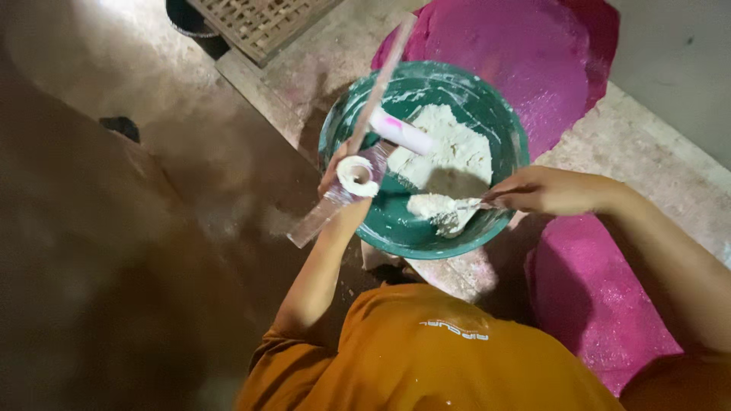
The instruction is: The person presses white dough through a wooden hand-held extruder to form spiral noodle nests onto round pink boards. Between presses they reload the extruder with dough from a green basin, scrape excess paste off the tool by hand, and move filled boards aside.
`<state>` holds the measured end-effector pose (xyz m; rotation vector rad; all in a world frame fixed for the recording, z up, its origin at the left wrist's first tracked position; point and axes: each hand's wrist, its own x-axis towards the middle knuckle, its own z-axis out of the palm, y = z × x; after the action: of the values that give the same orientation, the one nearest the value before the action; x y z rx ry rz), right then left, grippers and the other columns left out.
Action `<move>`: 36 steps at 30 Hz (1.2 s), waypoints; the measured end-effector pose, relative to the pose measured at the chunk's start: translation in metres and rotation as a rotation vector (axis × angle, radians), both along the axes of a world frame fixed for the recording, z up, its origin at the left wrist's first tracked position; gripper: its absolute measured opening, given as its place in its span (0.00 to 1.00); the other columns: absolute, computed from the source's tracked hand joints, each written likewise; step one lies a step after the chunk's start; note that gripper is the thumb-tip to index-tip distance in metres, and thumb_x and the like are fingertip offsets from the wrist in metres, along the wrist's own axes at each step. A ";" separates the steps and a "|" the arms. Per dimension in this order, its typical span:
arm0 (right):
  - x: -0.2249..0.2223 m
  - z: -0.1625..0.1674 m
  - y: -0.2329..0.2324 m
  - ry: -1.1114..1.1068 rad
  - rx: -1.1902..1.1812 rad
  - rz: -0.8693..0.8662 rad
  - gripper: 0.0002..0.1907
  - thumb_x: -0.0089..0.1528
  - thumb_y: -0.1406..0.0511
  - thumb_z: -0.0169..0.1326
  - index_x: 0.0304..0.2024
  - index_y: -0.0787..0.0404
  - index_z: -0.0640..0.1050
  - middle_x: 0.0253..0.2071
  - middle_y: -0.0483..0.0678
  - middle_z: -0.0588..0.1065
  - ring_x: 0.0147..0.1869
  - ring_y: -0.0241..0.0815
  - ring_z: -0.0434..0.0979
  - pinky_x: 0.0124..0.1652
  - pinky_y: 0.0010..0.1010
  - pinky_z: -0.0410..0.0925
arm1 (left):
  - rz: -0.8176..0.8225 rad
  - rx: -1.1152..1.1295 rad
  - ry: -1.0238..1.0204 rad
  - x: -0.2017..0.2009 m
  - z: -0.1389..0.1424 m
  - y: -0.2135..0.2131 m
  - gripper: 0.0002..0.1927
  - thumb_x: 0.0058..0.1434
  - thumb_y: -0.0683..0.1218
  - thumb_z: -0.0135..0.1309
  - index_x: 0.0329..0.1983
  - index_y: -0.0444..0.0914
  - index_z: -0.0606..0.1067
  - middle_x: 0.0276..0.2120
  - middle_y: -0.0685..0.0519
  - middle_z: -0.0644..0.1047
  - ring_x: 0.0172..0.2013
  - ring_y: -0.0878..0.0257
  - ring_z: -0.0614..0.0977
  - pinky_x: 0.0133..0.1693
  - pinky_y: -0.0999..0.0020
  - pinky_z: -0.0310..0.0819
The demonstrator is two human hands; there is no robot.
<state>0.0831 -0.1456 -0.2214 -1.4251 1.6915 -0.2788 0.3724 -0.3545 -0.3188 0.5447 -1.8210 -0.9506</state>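
Left hand [343, 171] grips a white tube [384, 148] and flat strip [358, 129] over green bowl [426, 160] of white paste [449, 152], right hand [544, 190] closed on scraper [457, 209] in bowl, on dusty concrete floor [228, 152] beside pink sheets [525, 53].

This looks like a rough work site or craft workshop at floor level. The bare concrete floor [190, 152] is stained and dusted with powder, with magenta-painted patches [518, 53] across it. A green mixing bowl [499, 122] smeared with white paste [449, 152] sits on the floor, beside a wooden slatted grate [259, 23] and a dark bucket [186, 19].
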 end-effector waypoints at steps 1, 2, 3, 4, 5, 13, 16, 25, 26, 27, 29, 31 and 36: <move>-0.003 0.009 0.008 -0.096 -0.011 -0.068 0.20 0.63 0.58 0.51 0.53 0.59 0.83 0.40 0.46 0.85 0.42 0.41 0.82 0.41 0.32 0.72 | -0.016 -0.011 -0.029 -0.004 0.011 0.006 0.27 0.58 0.46 0.64 0.60 0.39 0.72 0.53 0.48 0.79 0.49 0.59 0.84 0.51 0.67 0.78; -0.001 0.015 0.011 -0.172 0.024 -0.136 0.21 0.64 0.58 0.51 0.56 0.59 0.82 0.36 0.47 0.82 0.39 0.41 0.79 0.38 0.32 0.69 | -0.033 -0.021 -0.058 -0.007 0.021 0.013 0.28 0.57 0.48 0.65 0.61 0.40 0.72 0.53 0.48 0.79 0.49 0.59 0.84 0.51 0.67 0.79; 0.001 0.020 0.013 -0.251 0.058 -0.205 0.22 0.65 0.58 0.51 0.58 0.59 0.82 0.32 0.47 0.78 0.36 0.41 0.77 0.35 0.32 0.66 | -0.052 -0.030 -0.089 -0.010 0.029 0.020 0.30 0.56 0.50 0.66 0.61 0.42 0.72 0.53 0.48 0.79 0.48 0.58 0.84 0.50 0.68 0.79; 0.005 0.027 0.015 -0.332 0.093 -0.276 0.23 0.67 0.58 0.51 0.61 0.59 0.81 0.28 0.48 0.74 0.33 0.41 0.75 0.32 0.32 0.63 | -0.073 -0.039 -0.123 -0.012 0.035 0.025 0.32 0.55 0.52 0.67 0.62 0.43 0.72 0.53 0.49 0.79 0.48 0.58 0.84 0.50 0.68 0.79; 0.008 0.034 0.015 -0.228 0.100 -0.242 0.23 0.67 0.56 0.51 0.60 0.57 0.83 0.27 0.49 0.75 0.32 0.42 0.73 0.32 0.33 0.63 | -0.100 -0.169 -0.176 -0.013 0.041 0.028 0.32 0.54 0.53 0.66 0.62 0.44 0.71 0.55 0.48 0.78 0.50 0.55 0.83 0.51 0.67 0.78; 0.093 0.082 -0.010 0.946 -0.406 0.013 0.09 0.58 0.57 0.55 0.38 0.49 0.82 0.28 0.48 0.77 0.34 0.51 0.80 0.32 0.42 0.70 | -0.197 -0.221 -0.420 -0.047 0.031 0.045 0.21 0.63 0.55 0.61 0.59 0.47 0.76 0.59 0.49 0.78 0.55 0.52 0.81 0.55 0.60 0.76; 0.122 0.068 -0.015 1.122 -0.705 0.399 0.08 0.54 0.65 0.53 0.36 0.57 0.77 0.29 0.47 0.74 0.30 0.46 0.79 0.35 0.37 0.73 | -0.299 -0.172 -0.421 -0.059 0.012 0.049 0.21 0.59 0.53 0.61 0.54 0.44 0.78 0.54 0.48 0.79 0.55 0.51 0.81 0.57 0.60 0.75; 0.096 0.096 0.026 0.714 -0.594 -0.257 0.19 0.61 0.68 0.54 0.56 0.58 0.77 0.40 0.54 0.79 0.38 0.56 0.81 0.35 0.44 0.72 | -0.083 0.152 -0.118 -0.054 0.008 0.013 0.28 0.56 0.52 0.63 0.59 0.42 0.73 0.53 0.51 0.81 0.54 0.56 0.85 0.58 0.61 0.79; 0.101 0.082 0.014 0.566 -0.700 -0.276 0.22 0.60 0.71 0.53 0.58 0.62 0.76 0.43 0.58 0.79 0.41 0.59 0.80 0.38 0.44 0.72 | -0.044 0.000 -0.185 -0.057 0.013 0.014 0.28 0.56 0.52 0.63 0.60 0.42 0.73 0.58 0.50 0.78 0.57 0.52 0.81 0.57 0.60 0.78; 0.106 0.066 0.004 0.412 -0.799 -0.295 0.25 0.58 0.75 0.53 0.59 0.65 0.75 0.45 0.63 0.78 0.44 0.63 0.80 0.40 0.45 0.72 | -0.005 -0.149 -0.254 -0.063 0.017 0.019 0.29 0.57 0.51 0.62 0.61 0.42 0.72 0.62 0.49 0.75 0.60 0.48 0.78 0.57 0.59 0.77; 0.117 0.031 -0.004 0.239 -0.905 -0.352 0.24 0.60 0.76 0.51 0.60 0.66 0.73 0.48 0.66 0.78 0.48 0.61 0.82 0.45 0.42 0.74 | 0.065 -0.295 -0.349 -0.067 0.027 0.020 0.31 0.57 0.52 0.63 0.64 0.41 0.71 0.68 0.48 0.70 0.62 0.42 0.74 0.56 0.56 0.75; 0.125 0.005 0.004 0.172 -0.902 -0.325 0.25 0.61 0.76 0.51 0.63 0.65 0.72 0.48 0.66 0.78 0.51 0.60 0.82 0.46 0.40 0.74 | 0.129 -0.289 -0.389 -0.071 0.039 0.010 0.35 0.58 0.53 0.64 0.68 0.41 0.69 0.70 0.49 0.67 0.62 0.39 0.73 0.54 0.53 0.74; 0.092 -0.004 0.018 -0.022 -0.205 -0.607 0.25 0.68 0.70 0.50 0.68 0.52 0.73 0.35 0.62 0.82 0.28 0.52 0.75 0.33 0.39 0.73 | 0.116 -0.381 -0.502 -0.071 0.057 -0.002 0.27 0.54 0.54 0.65 0.55 0.41 0.76 0.73 0.45 0.59 0.61 0.39 0.72 0.54 0.51 0.74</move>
<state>0.1754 -0.1276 -0.2254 -1.0042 2.0920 -0.8162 0.3018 -0.3564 -0.2620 0.6780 -2.3177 -0.3846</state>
